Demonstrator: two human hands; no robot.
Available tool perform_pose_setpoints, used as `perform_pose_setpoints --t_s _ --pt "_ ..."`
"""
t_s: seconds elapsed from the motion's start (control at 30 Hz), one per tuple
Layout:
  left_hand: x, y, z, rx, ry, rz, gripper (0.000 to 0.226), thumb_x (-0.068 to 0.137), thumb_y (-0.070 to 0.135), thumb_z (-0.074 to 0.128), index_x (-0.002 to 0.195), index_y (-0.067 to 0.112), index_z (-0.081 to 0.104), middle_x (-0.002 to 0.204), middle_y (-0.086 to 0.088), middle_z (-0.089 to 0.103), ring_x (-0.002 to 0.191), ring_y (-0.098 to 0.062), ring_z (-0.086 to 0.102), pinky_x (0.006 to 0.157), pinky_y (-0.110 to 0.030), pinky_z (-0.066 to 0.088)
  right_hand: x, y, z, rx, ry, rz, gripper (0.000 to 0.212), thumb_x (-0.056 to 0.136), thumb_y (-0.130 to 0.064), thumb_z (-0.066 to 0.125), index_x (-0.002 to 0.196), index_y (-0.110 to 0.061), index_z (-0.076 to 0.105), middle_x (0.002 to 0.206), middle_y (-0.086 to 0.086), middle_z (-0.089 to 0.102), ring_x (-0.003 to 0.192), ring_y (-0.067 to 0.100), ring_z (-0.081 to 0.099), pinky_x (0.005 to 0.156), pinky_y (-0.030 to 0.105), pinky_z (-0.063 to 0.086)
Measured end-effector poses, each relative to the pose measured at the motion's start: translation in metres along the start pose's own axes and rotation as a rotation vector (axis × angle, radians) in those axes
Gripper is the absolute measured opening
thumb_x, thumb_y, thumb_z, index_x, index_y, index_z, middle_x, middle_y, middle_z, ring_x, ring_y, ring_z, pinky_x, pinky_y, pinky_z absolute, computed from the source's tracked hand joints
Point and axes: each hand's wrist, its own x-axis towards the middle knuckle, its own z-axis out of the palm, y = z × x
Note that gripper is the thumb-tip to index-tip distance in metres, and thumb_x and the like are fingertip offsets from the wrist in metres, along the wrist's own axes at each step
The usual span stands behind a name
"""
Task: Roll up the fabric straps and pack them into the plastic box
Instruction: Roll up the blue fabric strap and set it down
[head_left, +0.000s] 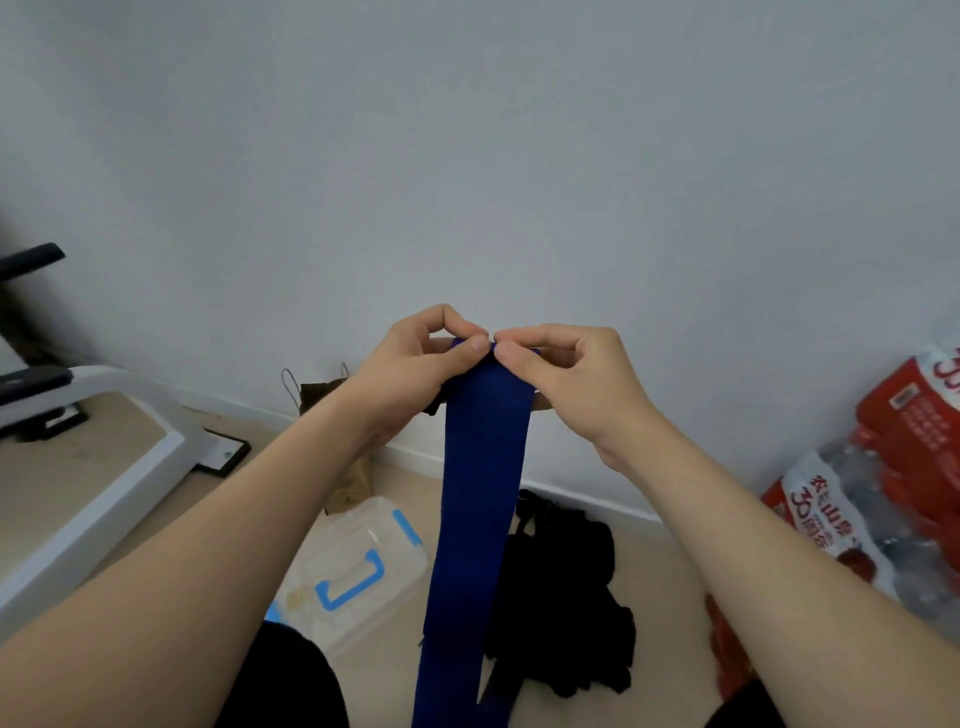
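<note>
Plastic box (363, 561): on the floor.
Left hand (415, 364): above the box, pinches the strap's top end.
Blue strap (483, 467): hangs down just right of the box.
Right hand (566, 379): up and right of the box, pinches the same end.
Rolling: I would make the first turn tight, both edges level.

Soft dim daylight, cool grey cast, faint shadows, wide-angle bending at edges, slight blur throughout
</note>
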Motion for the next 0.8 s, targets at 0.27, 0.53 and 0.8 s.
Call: perform_pose_setpoints --t_s 0.27,0.53,0.8 --pt "0.002 0.011 -0.003 0.041 -0.011 0.033 0.018 0.101 0.02 0.076 0.117 0.012 0.076 0.104 -0.009 0.083 0.096 -0.024 0.081 0.075 -0.027 0.063 0.003 -0.007 -0.001 -0.015 0.011 0.049 0.013 0.102 -0.014 0.074 0.11 -0.024 0.071 0.095 -0.001 0.084 0.088 0.021 0.082 0.081 0.046 0.068" --pt "-0.005 0.014 0.005 0.043 -0.047 0.023 0.044 0.101 0.055 0.07 0.092 0.012 0.064 0.091 -0.015 0.079 0.085 -0.031 0.079 0.069 -0.036 0.064 0.006 -0.011 -0.016 -0.208 -0.102 -0.12 0.026 0.101 -0.005 0.07 0.094 -0.029 0.063 0.095 0.001 0.083 0.081 0.026 0.081 0.075 0.055 0.066" --pt "-0.008 0.016 0.005 -0.099 0.023 0.046 0.024 0.098 0.032 0.078 0.09 0.012 0.067 0.092 -0.018 0.078 0.075 -0.024 0.073 0.067 -0.025 0.058 -0.001 -0.013 -0.013 -0.076 -0.162 -0.049 0.014 0.109 -0.021 0.065 0.109 -0.035 0.069 0.097 0.008 0.083 0.091 0.031 0.081 0.08 0.063 0.065"
